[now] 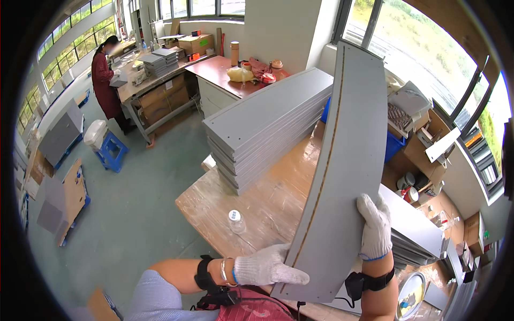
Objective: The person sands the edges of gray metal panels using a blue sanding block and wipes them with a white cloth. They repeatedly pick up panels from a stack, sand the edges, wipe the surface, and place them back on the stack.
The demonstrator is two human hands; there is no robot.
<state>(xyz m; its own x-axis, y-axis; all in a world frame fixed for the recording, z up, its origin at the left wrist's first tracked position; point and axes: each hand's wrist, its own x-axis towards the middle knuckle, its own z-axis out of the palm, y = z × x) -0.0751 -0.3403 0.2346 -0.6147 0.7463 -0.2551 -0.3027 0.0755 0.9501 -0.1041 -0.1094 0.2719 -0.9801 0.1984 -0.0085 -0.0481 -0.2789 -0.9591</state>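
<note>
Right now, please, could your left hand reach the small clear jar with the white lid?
Probably yes, if freed: the white-gloved left hand grips the long grey panel, but nothing visible lies between hand and jar.

Bright workshop, daylit by large dark-framed windows (428, 40) to my right, with greenery outside; a long row of gridded windows (104, 31) runs along the left. A plain off-white wall (289, 37) stands between. The floor (160, 187) is a smooth grey-green. Near me is a brown bench (206, 200) with a glossy top; beyond it are 1 red-topped white cabinet (214, 96), 1 long worktable (127, 96) and 1 blue stool (112, 151).
</note>
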